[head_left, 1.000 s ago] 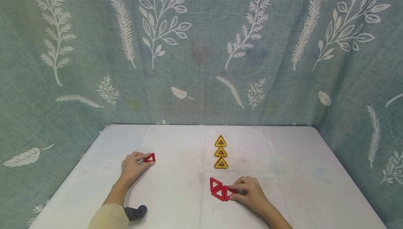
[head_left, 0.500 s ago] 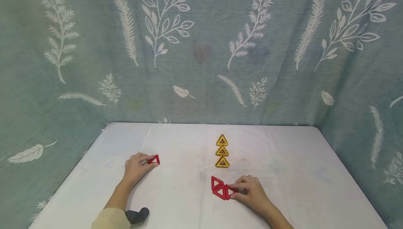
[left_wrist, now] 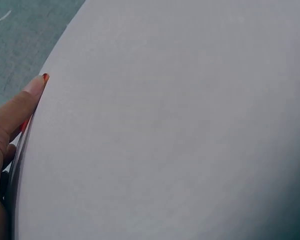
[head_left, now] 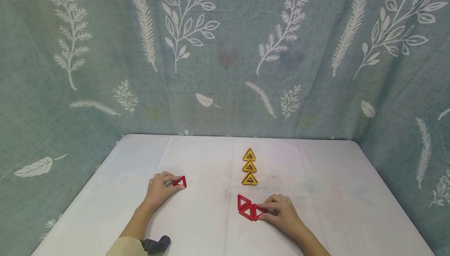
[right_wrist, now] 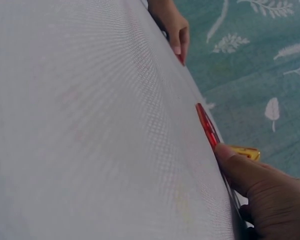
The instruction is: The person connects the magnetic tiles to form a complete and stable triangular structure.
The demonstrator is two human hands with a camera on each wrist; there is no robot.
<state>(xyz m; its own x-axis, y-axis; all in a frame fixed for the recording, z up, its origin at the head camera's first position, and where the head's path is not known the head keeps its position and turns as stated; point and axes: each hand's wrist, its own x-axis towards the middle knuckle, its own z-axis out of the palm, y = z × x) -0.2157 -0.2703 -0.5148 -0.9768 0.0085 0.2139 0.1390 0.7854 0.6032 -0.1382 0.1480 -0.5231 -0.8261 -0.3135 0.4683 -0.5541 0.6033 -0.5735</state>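
Between its thumb and fingers my left hand (head_left: 159, 189) pinches a red triangular frame tile (head_left: 181, 182) on the left side of the table. My right hand (head_left: 282, 213) pinches another red triangle tile (head_left: 256, 212), the rightmost of three that lie edge to edge. The other two, an upper red triangle (head_left: 242, 202) and a lower red triangle (head_left: 247, 211), adjoin it on the left. In the left wrist view only a bit of red shows past the thumb (left_wrist: 35, 86). The right wrist view catches the red tiles (right_wrist: 207, 124) edge-on at the thumb.
Three yellow triangle tiles (head_left: 249, 167) form a column, tip to base, behind the red group. A dark wrist device (head_left: 157, 245) sits at my left forearm. The white table (head_left: 207, 224) ends at a leaf-patterned cloth (head_left: 225, 111) at the back and sides.
My left hand has moved right with its red triangle tile, closer to the red group. The right hand keeps its grip beside the joined tiles. The whole head view has shifted slightly.
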